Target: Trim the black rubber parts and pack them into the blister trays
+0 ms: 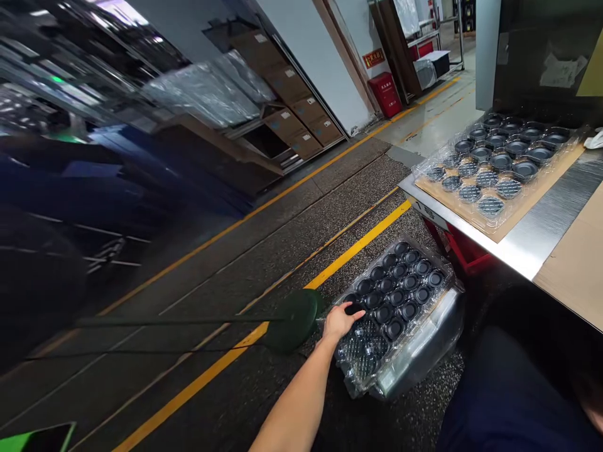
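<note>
My left hand (pixel 340 320) reaches down to a stack of clear plastic trays (pixel 414 358) on the floor. Its thumb and fingers close around a black round part (pixel 354 307) near the left side of the top tray. Rows of similar black parts (pixel 396 297) fill much of that tray, while the pockets at its near left corner (pixel 362 351) hold none. At the right edge a blurred bit of skin may be my right hand (pixel 594 411); its fingers cannot be made out.
A metal table (pixel 541 245) on the right bears brown board and another clear tray (pixel 499 223) with black parts. Left of the floor stack is a dark green round base (pixel 294 319). Cardboard boxes (pixel 301 141) and a red box (pixel 385 94) stand further back.
</note>
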A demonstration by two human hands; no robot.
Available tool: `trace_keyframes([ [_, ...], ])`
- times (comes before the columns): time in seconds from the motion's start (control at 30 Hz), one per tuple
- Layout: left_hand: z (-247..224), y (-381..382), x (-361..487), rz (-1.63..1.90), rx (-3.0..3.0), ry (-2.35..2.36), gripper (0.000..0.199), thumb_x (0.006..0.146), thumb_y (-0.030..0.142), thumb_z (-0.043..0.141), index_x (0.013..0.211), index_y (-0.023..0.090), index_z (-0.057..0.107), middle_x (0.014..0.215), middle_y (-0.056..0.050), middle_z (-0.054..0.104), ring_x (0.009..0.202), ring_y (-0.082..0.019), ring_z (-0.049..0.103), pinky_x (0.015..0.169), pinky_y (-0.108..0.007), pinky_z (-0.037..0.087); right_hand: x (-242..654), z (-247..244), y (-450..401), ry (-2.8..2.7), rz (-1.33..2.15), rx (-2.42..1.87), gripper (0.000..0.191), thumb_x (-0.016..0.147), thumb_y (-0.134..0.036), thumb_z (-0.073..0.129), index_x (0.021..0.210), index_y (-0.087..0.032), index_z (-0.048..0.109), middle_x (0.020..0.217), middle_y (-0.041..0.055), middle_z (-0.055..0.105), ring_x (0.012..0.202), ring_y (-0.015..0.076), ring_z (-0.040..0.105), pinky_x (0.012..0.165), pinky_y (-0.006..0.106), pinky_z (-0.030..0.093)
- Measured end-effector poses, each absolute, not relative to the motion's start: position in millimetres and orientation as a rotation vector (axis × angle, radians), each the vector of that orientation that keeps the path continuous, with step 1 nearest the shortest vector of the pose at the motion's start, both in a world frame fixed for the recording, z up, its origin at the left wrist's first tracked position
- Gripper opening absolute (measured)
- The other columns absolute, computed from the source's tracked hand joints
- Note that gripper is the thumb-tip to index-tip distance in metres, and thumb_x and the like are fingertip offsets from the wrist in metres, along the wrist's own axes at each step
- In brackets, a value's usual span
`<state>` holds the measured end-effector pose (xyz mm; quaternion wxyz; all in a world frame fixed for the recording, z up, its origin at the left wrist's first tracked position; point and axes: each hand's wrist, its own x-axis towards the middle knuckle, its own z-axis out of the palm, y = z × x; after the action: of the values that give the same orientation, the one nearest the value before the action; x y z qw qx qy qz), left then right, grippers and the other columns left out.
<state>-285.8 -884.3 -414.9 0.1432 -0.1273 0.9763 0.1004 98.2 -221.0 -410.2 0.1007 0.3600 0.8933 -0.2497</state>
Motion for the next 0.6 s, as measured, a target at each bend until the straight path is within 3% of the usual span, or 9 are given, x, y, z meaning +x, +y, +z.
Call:
trace_keyframes([
  [0.17, -415, -879, -268, 0.257, -0.321, 2.855, 0.073, 0.078, 0.06, 0.07, 0.132, 0.012, 0.062, 0.124, -0.021, 0.067, 0.119, -0.035, 0.062, 0.104, -0.041, 0.045, 99, -412, -218, 2.651, -0.731, 1.024, 0.018, 0.094, -0.041, 0.064, 0.11, -0.035, 0.068, 0.126, 0.0062, 0.062, 0.118, 0.0258, 0.06, 0.077, 0.034, 0.057],
  [0.6, -428, -842, -188, 0.36, -0.116, 3.01, 0.07, 0.081, 0.068, 0.06, 0.126, 0.015, 0.064, 0.127, -0.016, 0.065, 0.117, -0.033, 0.062, 0.105, -0.044, 0.046, 103, -415, -216, 2.647, -0.743, 1.092, 0.018, 0.095, -0.039, 0.063, 0.112, -0.034, 0.067, 0.126, 0.0061, 0.062, 0.118, 0.0247, 0.06, 0.081, 0.035, 0.057],
])
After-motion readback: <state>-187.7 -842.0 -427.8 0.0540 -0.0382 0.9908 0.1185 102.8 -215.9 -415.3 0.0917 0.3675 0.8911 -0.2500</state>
